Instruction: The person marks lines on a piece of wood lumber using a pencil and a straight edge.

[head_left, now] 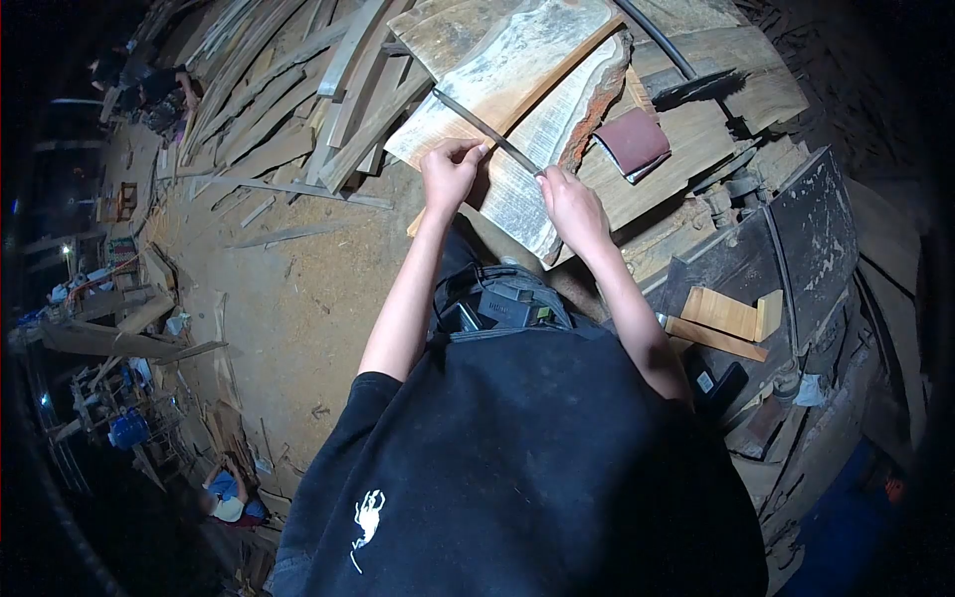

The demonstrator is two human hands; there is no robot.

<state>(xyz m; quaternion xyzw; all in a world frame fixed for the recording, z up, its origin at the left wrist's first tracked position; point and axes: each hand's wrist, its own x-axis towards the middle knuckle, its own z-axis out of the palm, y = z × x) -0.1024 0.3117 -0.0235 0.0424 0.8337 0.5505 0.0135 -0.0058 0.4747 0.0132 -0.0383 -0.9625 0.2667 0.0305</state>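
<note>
A long dark flat bar, like a file, (500, 140) lies slantwise across a thin wooden strip (565, 72) above a large pale slab (482, 75). My right hand (575, 207) is closed round the bar's lower right end. Left of it, my left hand (451, 174) pinches the thin strip near the point where the bar crosses it. The slab has a rough bark edge on its right. A dark red folded pad or pouch (634, 143) rests just right of that edge.
Long boards (284, 95) are heaped at the upper left. Small wood pieces (721, 313) and a black case (720, 386) sit at the right. A dark curved bar (657, 38) crosses the bench top. Another person (231, 495) is at the lower left.
</note>
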